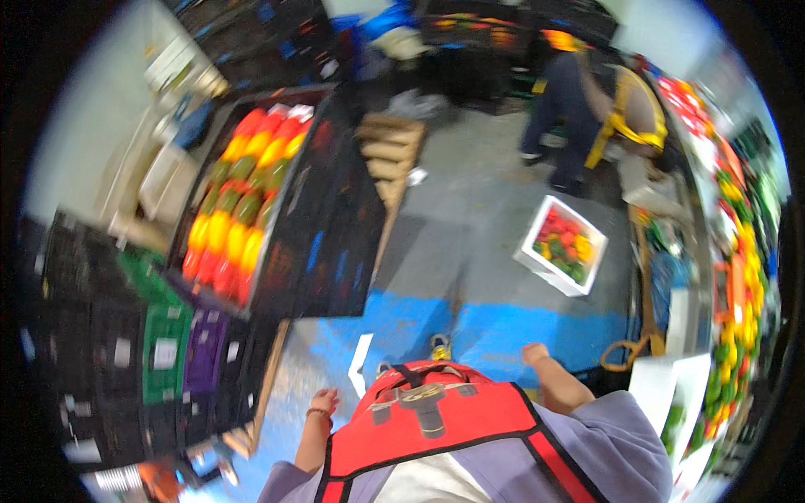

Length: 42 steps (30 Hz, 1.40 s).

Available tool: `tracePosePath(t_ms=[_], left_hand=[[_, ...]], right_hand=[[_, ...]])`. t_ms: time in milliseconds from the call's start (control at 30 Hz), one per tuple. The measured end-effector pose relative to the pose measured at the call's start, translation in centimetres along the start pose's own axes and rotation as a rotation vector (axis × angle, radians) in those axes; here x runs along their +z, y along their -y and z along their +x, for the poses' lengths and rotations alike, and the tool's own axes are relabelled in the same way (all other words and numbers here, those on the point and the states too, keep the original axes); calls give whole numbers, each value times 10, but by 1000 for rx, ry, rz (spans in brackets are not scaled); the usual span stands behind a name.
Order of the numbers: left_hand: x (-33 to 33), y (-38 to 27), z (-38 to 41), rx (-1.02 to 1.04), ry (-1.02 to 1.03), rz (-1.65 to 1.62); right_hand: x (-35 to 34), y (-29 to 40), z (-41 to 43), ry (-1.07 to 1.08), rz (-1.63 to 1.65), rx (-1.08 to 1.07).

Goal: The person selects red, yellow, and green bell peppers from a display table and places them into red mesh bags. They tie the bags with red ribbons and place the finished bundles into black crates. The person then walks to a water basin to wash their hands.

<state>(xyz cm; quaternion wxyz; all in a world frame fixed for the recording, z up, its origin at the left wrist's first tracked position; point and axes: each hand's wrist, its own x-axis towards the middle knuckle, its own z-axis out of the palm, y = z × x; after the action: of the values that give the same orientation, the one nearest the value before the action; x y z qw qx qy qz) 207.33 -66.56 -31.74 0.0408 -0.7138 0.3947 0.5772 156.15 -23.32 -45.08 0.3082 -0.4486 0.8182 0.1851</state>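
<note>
Both my arms hang beside the red apron I wear. On the left, my left hand holds nothing, its fingers somewhat apart, with a bracelet at the wrist. Over the blue floor to the right is my right hand; its fingers are blurred, and whether they are curled tight I cannot tell. Ahead on the grey floor stands a white box of red, yellow and green peppers. Bagged peppers in red, yellow and green rows fill a dark crate on a stack at the left.
A person in dark clothes bends forward at the upper right. Along the right side runs a long heap of peppers. Wooden pallets and stacked crates stand left. A white strip lies on the floor.
</note>
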Motion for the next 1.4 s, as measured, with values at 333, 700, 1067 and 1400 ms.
tracePosePath(t_ms=[333, 700, 1067, 1400], left_hand=[[-20, 178, -94, -109, -248, -178], [-15, 531, -167, -265, -527, -928], [-12, 710, -269, -916, -435, -1344], [-182, 715, -186, -527, -739, -1523]], right_hand=[[-112, 132, 93, 10, 900, -35], [-130, 437, 28, 272, 517, -138], [-49, 756, -90, 358, 15, -1052], [-70, 888, 36, 196, -1356, -1403]])
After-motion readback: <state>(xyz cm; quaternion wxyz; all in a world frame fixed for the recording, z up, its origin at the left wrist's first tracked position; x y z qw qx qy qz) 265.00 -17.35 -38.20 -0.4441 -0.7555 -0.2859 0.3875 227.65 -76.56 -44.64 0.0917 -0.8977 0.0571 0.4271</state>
